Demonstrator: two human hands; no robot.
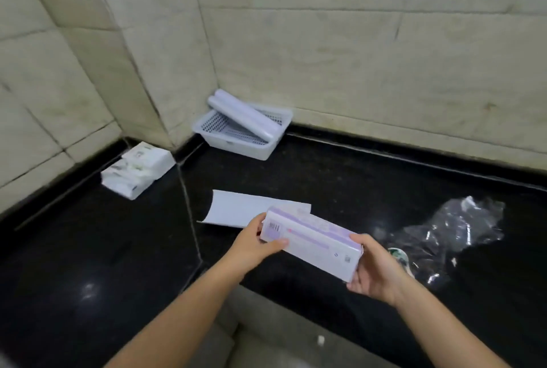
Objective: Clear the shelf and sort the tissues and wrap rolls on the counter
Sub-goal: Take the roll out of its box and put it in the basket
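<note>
I hold a long white and lilac wrap box (313, 242) above the black counter (340, 178), one hand at each end. My left hand (256, 242) grips the barcode end, my right hand (374, 268) cups the near right end. Just behind the box lies a curled white sheet (236, 208). In the wall corner a white perforated basket (225, 134) carries two white wrap rolls (242, 113) laid slanting across its rim. A stack of white tissue packs (137, 169) rests on the counter at the left wall.
Crumpled clear plastic packaging (450, 228) lies on the counter to the right of my right hand, with a small white and green item (399, 255) at its edge. Tiled walls close the counter at the back and left. The counter's front edge runs under my forearms.
</note>
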